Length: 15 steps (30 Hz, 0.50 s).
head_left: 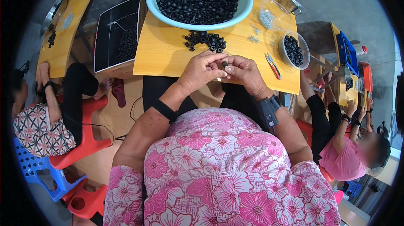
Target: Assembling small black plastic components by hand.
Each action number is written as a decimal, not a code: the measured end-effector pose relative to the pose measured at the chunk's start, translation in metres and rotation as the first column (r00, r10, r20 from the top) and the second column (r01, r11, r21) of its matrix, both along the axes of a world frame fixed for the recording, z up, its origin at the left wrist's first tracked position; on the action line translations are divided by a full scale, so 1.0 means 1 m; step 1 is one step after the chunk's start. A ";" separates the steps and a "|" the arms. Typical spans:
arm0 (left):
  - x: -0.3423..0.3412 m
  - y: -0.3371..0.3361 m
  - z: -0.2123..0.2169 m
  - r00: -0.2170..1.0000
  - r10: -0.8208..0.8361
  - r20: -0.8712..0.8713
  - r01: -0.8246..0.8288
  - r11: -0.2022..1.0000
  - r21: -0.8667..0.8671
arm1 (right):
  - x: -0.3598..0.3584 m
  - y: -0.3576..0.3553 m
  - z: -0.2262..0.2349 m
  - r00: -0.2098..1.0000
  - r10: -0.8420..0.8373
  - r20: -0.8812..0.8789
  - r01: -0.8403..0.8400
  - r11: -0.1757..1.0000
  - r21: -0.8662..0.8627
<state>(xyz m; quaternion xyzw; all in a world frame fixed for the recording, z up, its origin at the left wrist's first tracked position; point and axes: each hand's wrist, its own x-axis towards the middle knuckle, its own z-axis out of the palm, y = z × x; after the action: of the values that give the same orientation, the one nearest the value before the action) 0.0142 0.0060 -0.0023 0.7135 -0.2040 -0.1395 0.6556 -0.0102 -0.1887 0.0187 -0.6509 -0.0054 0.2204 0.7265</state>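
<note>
At the near edge of the table, a small round black part (pixel 224 63) is held between the fingertips of both hands. My left hand (pixel 201 69) is closed in a pinch on its left side, thumb and forefinger bent toward it. From the other side, my right hand (pixel 246 72) pinches it with thumb and fingers. The part's lower end is hidden by my fingers. Just beyond my hands lies a loose pile of small black parts (pixel 205 40), some ball-shaped and some ring-like. Behind the pile stands a light blue basin (pixel 200 27) heaped with similar black parts.
Right of my hands lie red-handled snips (pixel 273 66) and a clear tub (pixel 306 59) of black parts. Small metal pieces (pixel 253 39) lie beyond, near a clear container (pixel 275 9). An open box (pixel 115 64) stands left. Other people sit at tables on both sides.
</note>
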 end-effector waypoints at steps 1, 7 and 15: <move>0.000 0.001 -0.001 1.000 -0.018 0.001 0.018 1.000 0.006 | -0.001 0.002 -0.002 1.000 0.000 0.000 0.000 1.000 0.001; -0.001 -0.001 0.006 0.999 -0.024 0.030 0.021 0.997 0.080 | -0.004 0.006 -0.013 0.967 -0.047 0.251 0.098 0.976 -0.194; -0.003 -0.001 0.004 1.000 -0.024 0.005 0.024 0.996 0.083 | -0.008 0.010 -0.013 0.968 -0.082 0.238 0.116 0.984 -0.132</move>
<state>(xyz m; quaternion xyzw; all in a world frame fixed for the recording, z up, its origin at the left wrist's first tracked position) 0.0114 0.0053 0.0020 0.7380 -0.2084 -0.1536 0.6232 -0.0179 -0.1792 0.0058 -0.7225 -0.0415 0.1059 0.6819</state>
